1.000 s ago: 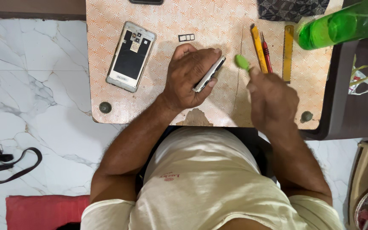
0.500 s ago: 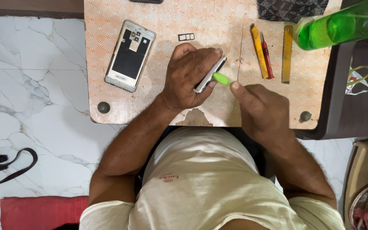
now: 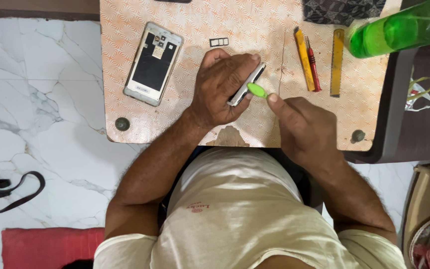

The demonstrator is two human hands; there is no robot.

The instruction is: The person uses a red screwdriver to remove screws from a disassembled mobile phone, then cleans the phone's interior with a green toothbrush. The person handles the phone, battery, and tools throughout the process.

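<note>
My left hand (image 3: 222, 87) grips a slim silver phone part (image 3: 247, 83) on its edge over the patterned table (image 3: 190, 119). My right hand (image 3: 302, 124) pinches a small green pry pick (image 3: 257, 90), whose tip touches the lower edge of that phone part. An opened phone body (image 3: 153, 63) with its back cover off lies on the table to the left of my left hand. A small card tray (image 3: 219, 42) lies just above my left hand.
A yellow tool (image 3: 303, 59), a red screwdriver (image 3: 314, 64) and a yellow ruler-like strip (image 3: 337, 62) lie at the right. A green bottle (image 3: 399, 31) and a dark cloth (image 3: 344, 10) sit at the top right. A black strap (image 3: 8, 192) lies on the marble floor.
My right hand moved left with the green pick, from beside the yellow tool to the edge of the phone part. My left hand kept holding the part in place.
</note>
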